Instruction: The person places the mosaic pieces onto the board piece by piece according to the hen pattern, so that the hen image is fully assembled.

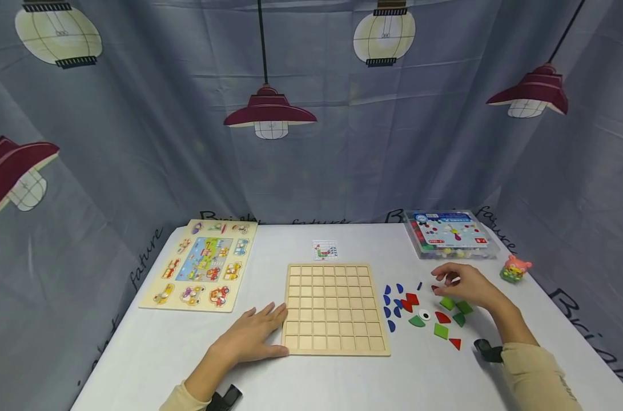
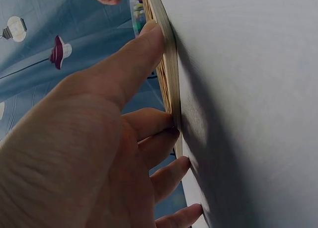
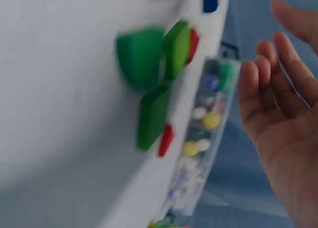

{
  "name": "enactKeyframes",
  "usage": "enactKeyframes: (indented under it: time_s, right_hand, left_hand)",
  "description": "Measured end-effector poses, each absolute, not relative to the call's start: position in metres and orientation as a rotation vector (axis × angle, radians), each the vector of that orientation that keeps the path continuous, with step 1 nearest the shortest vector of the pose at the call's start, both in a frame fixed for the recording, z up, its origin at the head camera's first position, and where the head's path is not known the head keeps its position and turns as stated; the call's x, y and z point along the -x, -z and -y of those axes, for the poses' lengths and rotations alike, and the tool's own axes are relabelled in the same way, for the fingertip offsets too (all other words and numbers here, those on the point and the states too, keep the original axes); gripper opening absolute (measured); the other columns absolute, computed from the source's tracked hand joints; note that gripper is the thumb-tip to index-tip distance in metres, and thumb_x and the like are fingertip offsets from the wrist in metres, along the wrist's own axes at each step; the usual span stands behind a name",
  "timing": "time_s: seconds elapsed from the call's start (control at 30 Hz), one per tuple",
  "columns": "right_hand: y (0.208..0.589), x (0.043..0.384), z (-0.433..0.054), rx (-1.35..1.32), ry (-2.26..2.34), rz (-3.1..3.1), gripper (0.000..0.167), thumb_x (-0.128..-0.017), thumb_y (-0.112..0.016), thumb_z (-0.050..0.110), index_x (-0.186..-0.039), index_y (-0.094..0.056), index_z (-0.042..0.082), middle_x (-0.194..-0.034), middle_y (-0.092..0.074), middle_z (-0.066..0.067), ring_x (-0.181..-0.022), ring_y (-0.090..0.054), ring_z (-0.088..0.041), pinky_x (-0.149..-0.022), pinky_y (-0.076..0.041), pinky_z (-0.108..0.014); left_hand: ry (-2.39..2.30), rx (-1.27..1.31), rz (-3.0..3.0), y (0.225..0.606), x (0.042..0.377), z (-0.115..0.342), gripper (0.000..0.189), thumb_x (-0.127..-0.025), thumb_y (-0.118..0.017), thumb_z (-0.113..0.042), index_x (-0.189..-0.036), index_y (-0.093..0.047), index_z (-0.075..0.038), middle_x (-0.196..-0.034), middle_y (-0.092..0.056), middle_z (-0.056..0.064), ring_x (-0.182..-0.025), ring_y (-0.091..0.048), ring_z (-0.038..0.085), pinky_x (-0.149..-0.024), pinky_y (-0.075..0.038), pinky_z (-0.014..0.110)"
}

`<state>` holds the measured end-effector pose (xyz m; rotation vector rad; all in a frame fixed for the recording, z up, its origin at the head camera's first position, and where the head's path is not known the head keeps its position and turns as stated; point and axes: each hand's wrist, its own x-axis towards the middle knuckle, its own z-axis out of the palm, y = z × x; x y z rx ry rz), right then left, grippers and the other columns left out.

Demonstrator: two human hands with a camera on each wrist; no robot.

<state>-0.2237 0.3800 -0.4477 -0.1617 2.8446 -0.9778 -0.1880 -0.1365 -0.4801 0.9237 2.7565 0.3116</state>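
Observation:
A wooden grid board [image 1: 337, 309] with rows of square cells lies flat in the middle of the white table. My left hand [image 1: 257, 337] rests at its left edge, fingers extended; in the left wrist view its thumb and fingertips touch the board's side [image 2: 171, 64]. To the right, my right hand [image 1: 465, 283] hovers over scattered flat pieces, its fingers loosely bent and nothing between them in the right wrist view. Below it lie light green squares [image 1: 441, 331], a dark green piece [image 3: 141, 59] and red pieces [image 1: 442, 317]. Blue half-rounds [image 1: 387, 312] line the board's right side.
A white disc with a black centre [image 1: 424, 314] lies among the pieces. Behind the board is a small picture card [image 1: 325, 250]. A picture puzzle board [image 1: 154, 297] lies at left. A clear box [image 1: 450, 237] and a small pink-topped figure [image 1: 515, 268] stand at right.

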Motion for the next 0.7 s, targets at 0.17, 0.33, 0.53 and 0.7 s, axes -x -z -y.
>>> enactKeyframes:
  time_s: [0.17, 0.33, 0.53, 0.7]
  right_hand:
    - [0.461, 0.234, -0.397, 0.166, 1.021, -2.727, 0.047, -0.08, -0.08, 0.019, -0.117, -0.064, -0.004, -0.093, -0.06, -0.01, -0.081, -0.05, -0.013, -0.064, -0.048, -0.019]
    - [0.473, 0.241, -0.408, 0.106, 1.018, -2.676, 0.046, -0.08, -0.08, 0.021, -0.115, -0.065, -0.005, -0.089, -0.06, -0.005, -0.078, -0.05, -0.012, -0.064, -0.046, -0.018]
    - [0.479, 0.247, -0.41, 0.049, 0.989, -2.68, 0.042, -0.077, -0.082, 0.026, -0.107, -0.069, -0.001, -0.084, -0.06, -0.003, -0.076, -0.052, -0.013, -0.064, -0.047, -0.019]
    - [0.48, 0.247, -0.409, 0.04, 0.943, -2.693, 0.043, -0.077, -0.082, 0.03, -0.106, -0.069, 0.001, -0.084, -0.06, -0.002, -0.079, -0.052, -0.016, -0.064, -0.048, -0.021]
  left_hand:
    - [-0.32, -0.911, -2.751, 0.479, 0.187, 0.137, 0.088, -0.084, -0.06, -0.064, -0.151, -0.037, -0.011, -0.158, -0.035, 0.003, -0.146, -0.032, 0.03, -0.116, -0.028, 0.059]
    - [-0.344, -0.895, -2.748, 0.48, 0.186, 0.137, 0.089, -0.083, -0.06, -0.065, -0.15, -0.038, -0.011, -0.158, -0.035, 0.004, -0.147, -0.032, 0.031, -0.116, -0.027, 0.06]
    - [-0.352, -0.9, -2.752, 0.481, 0.186, 0.136, 0.088, -0.084, -0.06, -0.064, -0.15, -0.038, -0.01, -0.158, -0.035, 0.005, -0.146, -0.032, 0.031, -0.117, -0.027, 0.06]
    - [-0.353, -0.913, -2.746, 0.479, 0.187, 0.135, 0.088, -0.084, -0.06, -0.064, -0.15, -0.038, -0.01, -0.158, -0.035, 0.004, -0.146, -0.032, 0.031, -0.117, -0.027, 0.06]
